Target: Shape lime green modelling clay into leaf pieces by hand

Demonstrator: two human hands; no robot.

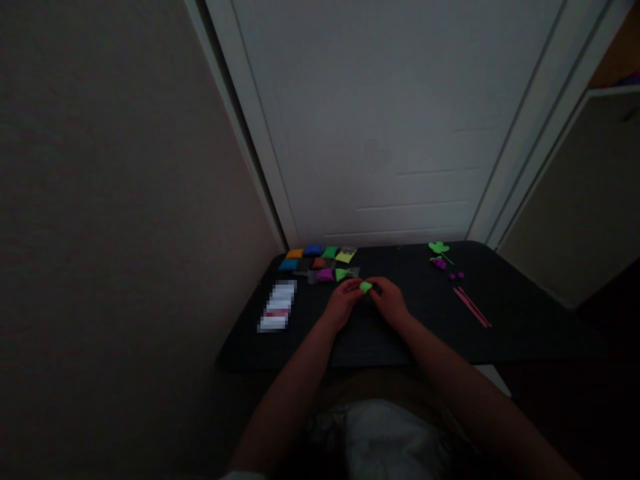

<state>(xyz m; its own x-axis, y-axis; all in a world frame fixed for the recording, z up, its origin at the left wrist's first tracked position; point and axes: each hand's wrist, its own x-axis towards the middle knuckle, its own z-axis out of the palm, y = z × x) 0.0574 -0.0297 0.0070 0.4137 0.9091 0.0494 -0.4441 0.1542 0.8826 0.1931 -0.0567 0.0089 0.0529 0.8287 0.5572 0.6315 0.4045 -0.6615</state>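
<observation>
A small bright green piece of modelling clay [366, 287] is pinched between my two hands above the dark table [400, 340]. My left hand [343, 300] closes on its left side, and my right hand [389, 299] grips it from the right. Just beyond my left hand lie a clear packet of purple clay [325, 275] and a packet of light green clay [345, 274]. Over to the right rest a green clover-like clay shape [439, 248], a purple clay cluster [439, 264] and two small purple balls [456, 276].
Several coloured clay packets, among them orange [295, 254], blue [313, 249] and yellow [346, 255], sit at the back left. A blurred white rectangular item [279, 305] lies at left. Two pink sticks [472, 307] lie at right. A white door [390, 133] stands behind the table.
</observation>
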